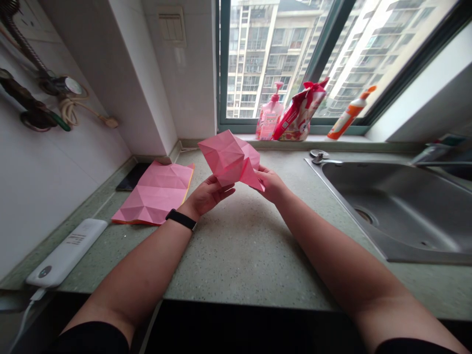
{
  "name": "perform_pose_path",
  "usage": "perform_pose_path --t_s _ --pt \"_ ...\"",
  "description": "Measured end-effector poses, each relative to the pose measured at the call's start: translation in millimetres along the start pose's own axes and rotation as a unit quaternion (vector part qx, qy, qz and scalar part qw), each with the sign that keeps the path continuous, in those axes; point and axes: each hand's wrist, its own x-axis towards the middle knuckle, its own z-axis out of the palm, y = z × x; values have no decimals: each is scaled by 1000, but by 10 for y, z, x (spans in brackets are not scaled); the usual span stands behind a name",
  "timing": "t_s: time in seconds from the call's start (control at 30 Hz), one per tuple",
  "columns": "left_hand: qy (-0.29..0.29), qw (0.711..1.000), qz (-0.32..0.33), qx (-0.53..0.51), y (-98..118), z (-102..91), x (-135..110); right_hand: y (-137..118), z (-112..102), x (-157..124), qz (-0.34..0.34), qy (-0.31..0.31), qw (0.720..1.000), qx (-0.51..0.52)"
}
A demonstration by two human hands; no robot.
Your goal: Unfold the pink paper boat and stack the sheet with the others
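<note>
Two bare hands hold a creased pink paper [230, 160] up above a speckled green countertop [239, 246], near its back edge below a window [295, 59]. The left hand [206, 195], with a black band [181, 219] on the wrist, pinches the paper's lower left part between thumb and fingers. The right hand [271, 183] grips the paper's lower right corner, fingers closed on it. The paper is partly folded into angled facets and stands clear of the counter. To the left, a stack of creased pink sheets [155, 192] lies flat on the counter, with a white power bank [66, 253] nearer the front edge. A steel sink [398, 206] sits to the right. On the windowsill stand a pink pump bottle [270, 115], a red and white bag [300, 110] and an orange-capped bottle [350, 114]
</note>
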Motion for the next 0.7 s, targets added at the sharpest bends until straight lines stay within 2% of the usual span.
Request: perform_pose_path --t_s 0.13,0.3,0.37,0.5,0.7 --pt "4 1000 17 10 11 4 -15 -15 47 -45 -2 -17 1000 0" --pt "-43 995 -79 35 13 -20 -36 15 68 -76 -48 -9 998 -26" --pt "-59 993 -89 59 -6 -27 -42 21 57 -73 -59 -5 998 -34" --pt "-59 994 -44 84 -39 -29 -36 24 18 -46 -69 4 997 -37" --pt "-32 999 -2 42 3 -22 -7 54 -40 29 -62 29 998 -7"
